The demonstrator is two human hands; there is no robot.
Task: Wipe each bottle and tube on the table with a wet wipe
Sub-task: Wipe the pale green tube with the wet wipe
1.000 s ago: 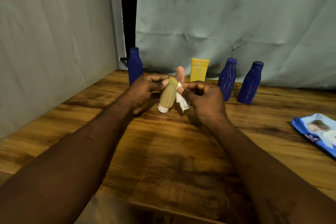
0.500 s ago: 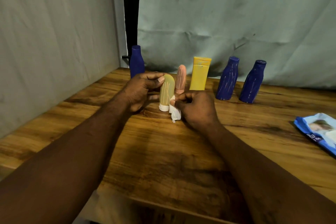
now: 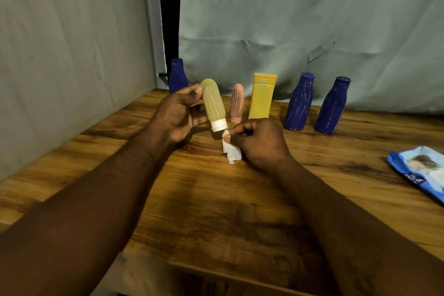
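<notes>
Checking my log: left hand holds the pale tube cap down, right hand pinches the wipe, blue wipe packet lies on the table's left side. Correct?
No: the head view shows the wipe packet on the right side of the table, not the left. The rest holds: left hand holds the pale tube cap down, right hand pinches the wipe.

Desk [image 3: 216, 199]: brown wood with dark grain bands running left to right. Its near edge crosses the bottom of the view.
Left wall [image 3: 72, 55]: pale grey-green cloth, smooth, meeting the desk along its left side.
Far wall [image 3: 312, 19]: pale green cloth, creased, with one horizontal fold line.
Gap [image 3: 171, 19]: narrow, black, vertical, between the two cloths.
Light: dim and warm, with soft shadows on the desk.
</notes>
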